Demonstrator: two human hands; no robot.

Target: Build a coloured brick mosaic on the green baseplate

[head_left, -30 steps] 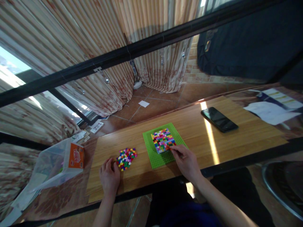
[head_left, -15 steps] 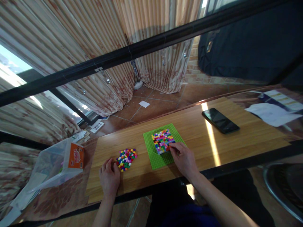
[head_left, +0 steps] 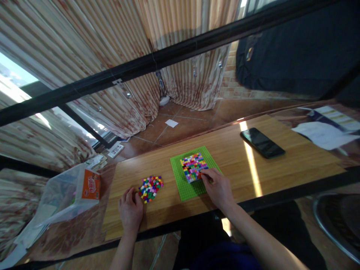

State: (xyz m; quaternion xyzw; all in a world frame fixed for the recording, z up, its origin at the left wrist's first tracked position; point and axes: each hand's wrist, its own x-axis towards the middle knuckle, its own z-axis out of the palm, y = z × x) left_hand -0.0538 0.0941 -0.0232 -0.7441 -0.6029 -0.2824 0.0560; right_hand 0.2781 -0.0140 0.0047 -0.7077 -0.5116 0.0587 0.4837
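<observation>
On the table lies a green studded baseplate (head_left: pixel 177 186), and on it sits a mosaic block of small multicoloured toy bricks (head_left: pixel 194 167). My right hand (head_left: pixel 218 187) is over the baseplate's right side, thumb and fingers pinched at the block's near right corner. A reddish-orange bit shows by the fingertips; whether it is a loose brick or part of the block, I cannot tell. To the left is a loose pile of small coloured bricks (head_left: pixel 151 188). My left hand (head_left: pixel 131 210) rests on the table beside that pile, fingers loosely bent and slightly apart, holding nothing visible.
A black phone (head_left: pixel 262 143) lies on the wooden board (head_left: pixel 225 140) to the right, with white paper (head_left: pixel 323 135) beyond it. Left of the board stands a clear plastic box (head_left: pixel 64 191) with an orange label. A dark bar (head_left: pixel 174 53) crosses before the curtains.
My right hand has shifted very slightly at the block's corner, its fingers still pinched. The left hand, the pile and the baseplate look the same.
</observation>
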